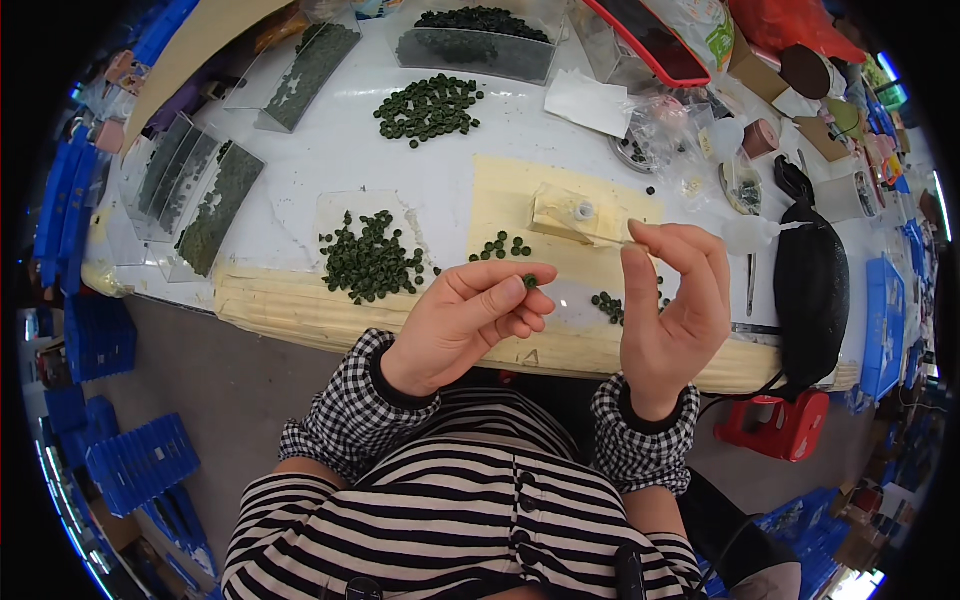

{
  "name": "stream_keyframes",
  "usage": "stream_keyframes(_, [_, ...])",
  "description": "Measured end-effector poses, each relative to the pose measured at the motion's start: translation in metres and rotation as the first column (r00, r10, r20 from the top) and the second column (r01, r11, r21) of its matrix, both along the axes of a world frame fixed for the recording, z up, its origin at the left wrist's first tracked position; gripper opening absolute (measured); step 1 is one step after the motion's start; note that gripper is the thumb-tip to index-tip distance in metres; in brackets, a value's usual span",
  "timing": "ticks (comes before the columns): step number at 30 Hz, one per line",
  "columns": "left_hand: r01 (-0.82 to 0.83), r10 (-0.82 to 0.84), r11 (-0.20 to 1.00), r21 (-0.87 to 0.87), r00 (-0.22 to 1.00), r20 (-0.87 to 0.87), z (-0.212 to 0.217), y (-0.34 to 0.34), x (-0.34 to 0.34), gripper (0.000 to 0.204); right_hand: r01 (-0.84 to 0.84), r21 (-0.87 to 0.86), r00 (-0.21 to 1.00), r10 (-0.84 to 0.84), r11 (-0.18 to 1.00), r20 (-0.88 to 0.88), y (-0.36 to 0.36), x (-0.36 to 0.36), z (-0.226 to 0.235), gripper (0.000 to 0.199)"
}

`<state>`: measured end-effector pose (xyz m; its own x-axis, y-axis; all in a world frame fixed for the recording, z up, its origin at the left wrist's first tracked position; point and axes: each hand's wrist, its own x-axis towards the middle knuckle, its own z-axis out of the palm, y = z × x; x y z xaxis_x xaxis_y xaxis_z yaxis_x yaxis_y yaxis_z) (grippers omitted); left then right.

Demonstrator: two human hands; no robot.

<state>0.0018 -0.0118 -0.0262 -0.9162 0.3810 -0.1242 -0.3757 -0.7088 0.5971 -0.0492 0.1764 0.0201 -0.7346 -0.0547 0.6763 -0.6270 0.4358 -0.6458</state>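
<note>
Pinching a green bead (531, 282) and a thin stick (605, 238) above a worktable

At far left, clear trays (185, 195) hold small green pieces. Next comes a loose pile of green beads (368, 258), with a second pile (430, 108) farther back. The left hand (470, 315) has thumb and forefinger closed on its bead, over the table's near edge, the other fingers loosely curled. Just beyond it lies a small cluster (505, 246). A pale block (552, 219) stands on a yellow sheet (495, 190). The right hand (680, 305) grips the stick between thumb and forefinger, its far end pointing left toward the block; whether they touch, I cannot tell. Farther right are tweezers (751, 285), then a black bag (815, 275).
</note>
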Motion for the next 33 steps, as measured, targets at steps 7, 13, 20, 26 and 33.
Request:
stream_keyframes(7, [0.018,-0.019,0.999,0.048,0.999,0.027,0.001,0.004,0.0,0.032,-0.211,-0.307,0.955,0.263,0.928,0.138,-0.008,0.019,-0.015,0.012])
stream_keyframes(13, [0.011,-0.013,0.999,0.05,0.999,0.044,0.002,0.005,0.001,0.031,-0.198,-0.286,0.966,0.237,0.938,0.108,-0.012,0.02,-0.017,0.011])
stream_keyframes(20, [0.002,-0.002,1.0,0.003,0.998,0.066,0.008,0.007,0.001,0.03,-0.183,-0.233,0.974,0.209,0.955,0.091,-0.012,0.02,-0.017,0.012])
stream_keyframes(26, [0.001,-0.002,1.0,0.007,0.998,0.068,0.008,0.007,0.0,0.031,-0.183,-0.19,0.976,0.202,0.964,0.085,-0.012,0.02,-0.015,0.013])
stream_keyframes(33, [-0.007,0.007,1.0,0.002,0.998,0.067,0.006,0.007,0.001,0.032,-0.169,-0.25,0.975,0.198,0.953,0.097,-0.012,0.021,-0.016,0.011])
